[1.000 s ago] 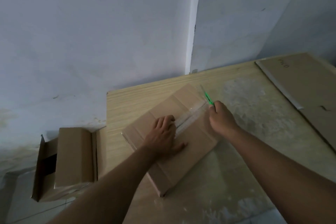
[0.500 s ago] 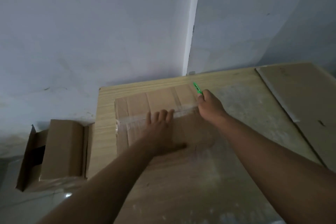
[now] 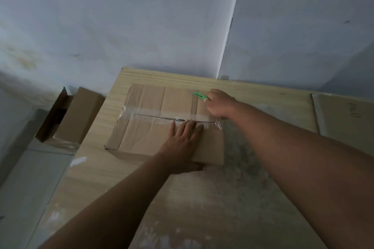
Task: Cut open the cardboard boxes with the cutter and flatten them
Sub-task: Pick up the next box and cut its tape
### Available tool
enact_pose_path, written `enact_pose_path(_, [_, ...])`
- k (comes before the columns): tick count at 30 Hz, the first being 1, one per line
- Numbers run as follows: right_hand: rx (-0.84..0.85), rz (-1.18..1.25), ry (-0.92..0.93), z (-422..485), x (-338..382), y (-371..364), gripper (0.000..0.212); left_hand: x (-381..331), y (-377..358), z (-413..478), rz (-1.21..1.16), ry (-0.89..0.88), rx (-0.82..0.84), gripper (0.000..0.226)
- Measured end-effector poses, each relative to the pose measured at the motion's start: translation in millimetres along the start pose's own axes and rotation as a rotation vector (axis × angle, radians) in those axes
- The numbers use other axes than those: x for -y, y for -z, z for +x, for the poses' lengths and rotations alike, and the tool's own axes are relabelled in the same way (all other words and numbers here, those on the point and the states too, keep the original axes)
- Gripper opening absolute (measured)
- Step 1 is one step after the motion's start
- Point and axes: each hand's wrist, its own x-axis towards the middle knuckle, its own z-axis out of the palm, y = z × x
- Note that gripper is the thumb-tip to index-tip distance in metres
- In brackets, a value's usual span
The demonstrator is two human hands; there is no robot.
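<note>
On the taped box [image 3: 145,137], left fingers [image 3: 189,127] press flat; right fingers [image 3: 214,97] pinch the cutter [image 3: 200,95].

Grey walls [image 3: 121,16], wooden table [image 3: 95,170]

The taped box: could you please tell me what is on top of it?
Clear tape and the flat left hand; the right hand holds a green cutter above; contents are hidden.

The left forearm [image 3: 113,204], entering at 7 o'clock, and right forearm [image 3: 303,157], at 4 o'clock, are bare, like the left hand [image 3: 181,147] and right hand [image 3: 219,104].
</note>
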Motion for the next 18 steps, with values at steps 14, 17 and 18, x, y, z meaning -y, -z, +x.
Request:
enact_pose_path(14, [-0.241, -0.166, -0.319, -123, -10, -68, 0.03, 67, 26, -22, 0.051, -0.194, 0.055, 0.123])
enact_pose_path(17, [-0.259, -0.106, -0.378, -138, 11, -85, 0.03, 32, 28, -14, 0.139, -0.419, 0.155, 0.134])
enact_pose_path(18, [-0.284, -0.08, -0.373, -142, 16, -90, 0.028, 25, 25, -15, 0.165, -0.462, 0.164, 0.137])
